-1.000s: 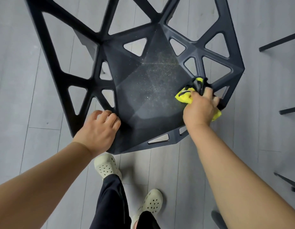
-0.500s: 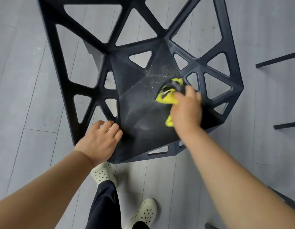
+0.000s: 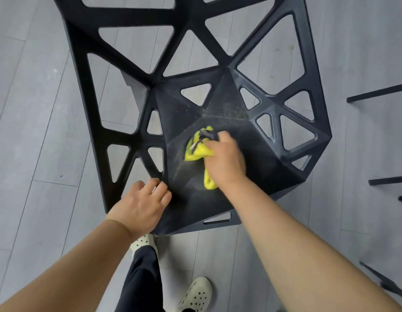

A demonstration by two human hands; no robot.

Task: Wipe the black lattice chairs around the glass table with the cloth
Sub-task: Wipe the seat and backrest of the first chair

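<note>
On the seat of a black lattice chair [image 3: 269,154], seen from above, the right hand [image 3: 224,159] clutches a bunched yellow cloth [image 3: 197,152] and presses it against the seat's middle. Pale dust [image 3: 229,109] speckles the seat just beyond the cloth. The left hand [image 3: 139,208], fingers curled, holds the seat's front left corner. Grey floor [image 3: 38,154] shows through the lattice. Cream shoes [image 3: 195,293] stand near the chair's front edge, and dark bars [image 3: 375,95] cross the right edge.
</note>
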